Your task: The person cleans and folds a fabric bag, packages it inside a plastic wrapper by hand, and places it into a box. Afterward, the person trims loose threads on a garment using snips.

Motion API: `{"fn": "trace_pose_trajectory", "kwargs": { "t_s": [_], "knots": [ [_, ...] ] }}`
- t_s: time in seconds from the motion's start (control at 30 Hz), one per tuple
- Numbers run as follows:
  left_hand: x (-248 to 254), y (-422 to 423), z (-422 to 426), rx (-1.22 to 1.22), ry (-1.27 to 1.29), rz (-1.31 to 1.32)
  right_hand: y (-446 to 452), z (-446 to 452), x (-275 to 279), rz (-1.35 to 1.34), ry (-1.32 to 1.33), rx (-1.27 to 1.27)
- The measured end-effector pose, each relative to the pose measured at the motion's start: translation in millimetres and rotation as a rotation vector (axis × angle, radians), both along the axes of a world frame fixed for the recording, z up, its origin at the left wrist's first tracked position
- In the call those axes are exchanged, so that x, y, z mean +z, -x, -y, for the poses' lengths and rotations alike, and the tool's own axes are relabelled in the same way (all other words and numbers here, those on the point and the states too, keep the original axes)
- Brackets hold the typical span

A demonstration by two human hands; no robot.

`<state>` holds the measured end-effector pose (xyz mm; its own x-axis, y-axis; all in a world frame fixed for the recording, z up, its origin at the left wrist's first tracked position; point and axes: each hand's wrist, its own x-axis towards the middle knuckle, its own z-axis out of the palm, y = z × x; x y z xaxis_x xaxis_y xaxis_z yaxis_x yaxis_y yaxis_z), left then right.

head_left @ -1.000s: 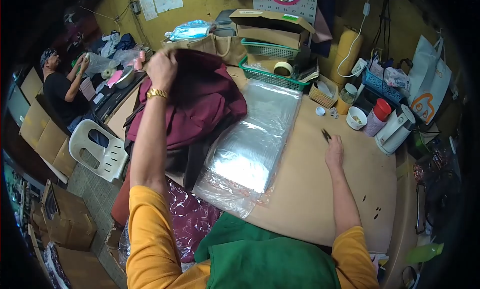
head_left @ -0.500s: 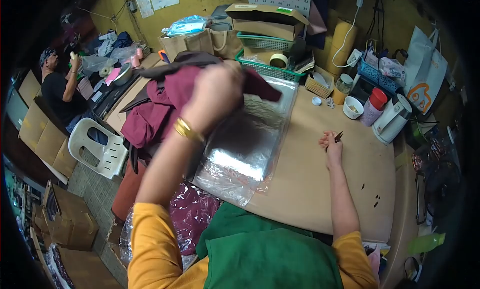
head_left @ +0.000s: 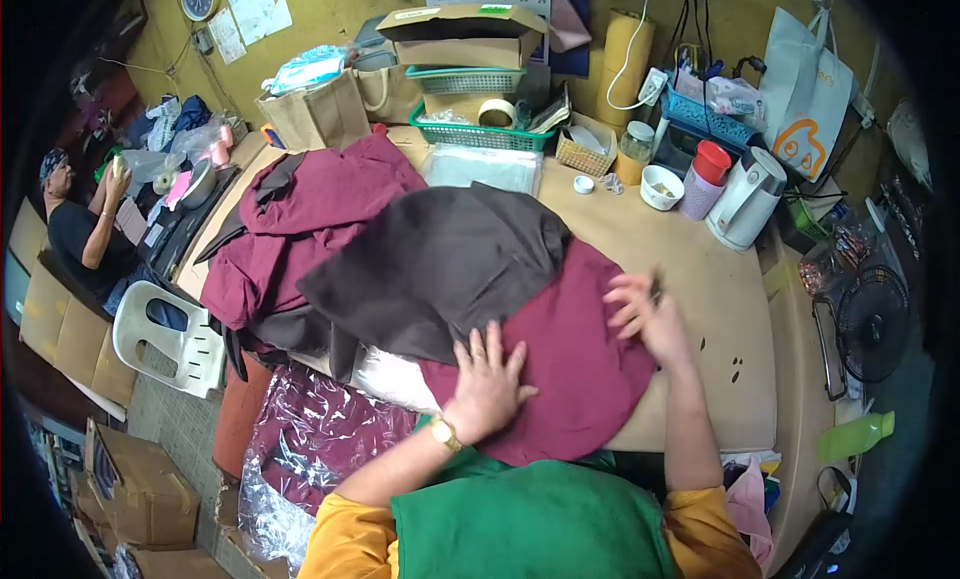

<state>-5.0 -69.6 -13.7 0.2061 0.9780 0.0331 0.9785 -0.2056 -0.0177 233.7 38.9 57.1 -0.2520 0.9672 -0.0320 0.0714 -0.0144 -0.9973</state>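
A maroon and dark-brown cloth piece [head_left: 575, 399] lies spread over the table in front of me, its dark part folded across the left side. My left hand [head_left: 490, 389] rests flat on the maroon part near the table's front edge, fingers spread. Over the right edge of the cloth is my right hand [head_left: 645, 314], slightly blurred, with a small dark pointed tool [head_left: 656, 285] held in it and some fingers stretched out. To the left sits a heap of similar maroon and dark cloth [head_left: 320, 199]. Clear plastic sleeves [head_left: 485, 169] show behind the cloth.
Green baskets [head_left: 480, 137] with a tape roll stand at the back. A white bowl [head_left: 661, 187], a tumbler [head_left: 705, 184] and a kettle [head_left: 747, 199] line the right rear. Below left lies plastic-wrapped maroon cloth [head_left: 325, 429]. A person [head_left: 85, 229] sits far left.
My left hand has brought a cloth piece from the heap and laid it over the plastic sleeves and table. My right hand has moved to the cloth's right edge, fingers more spread.
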Motion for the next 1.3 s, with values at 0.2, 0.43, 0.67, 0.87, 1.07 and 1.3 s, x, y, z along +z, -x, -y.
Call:
{"fn": "trace_pose_trajectory", "kwargs": {
  "t_s": [0.2,0.43,0.67,0.87,1.07,1.3],
  "knots": [
    [8.0,-11.7,7.0,-0.23,0.071,0.397,1.2,8.8,-54.5,1.011,-0.29,0.412],
    [51.6,22.7,37.2,-0.302,0.467,0.519,-47.0,-28.5,-17.0,1.266,-0.163,0.336],
    [55.7,19.0,4.7,-0.071,0.123,0.62,-30.7,27.5,-74.1,1.205,-0.398,0.133],
    [6.7,1.4,16.9,-0.458,0.047,0.403,-30.7,56.7,-74.2,1.106,-0.462,0.148],
    [29.2,45.0,-13.7,-0.032,-0.214,0.656,-56.9,60.2,-70.1,0.89,-0.486,0.348],
    [3.1,116.0,-111.6,0.351,-0.131,0.692,-57.7,60.0,-72.9,0.889,-0.485,0.343]
  ]
}}
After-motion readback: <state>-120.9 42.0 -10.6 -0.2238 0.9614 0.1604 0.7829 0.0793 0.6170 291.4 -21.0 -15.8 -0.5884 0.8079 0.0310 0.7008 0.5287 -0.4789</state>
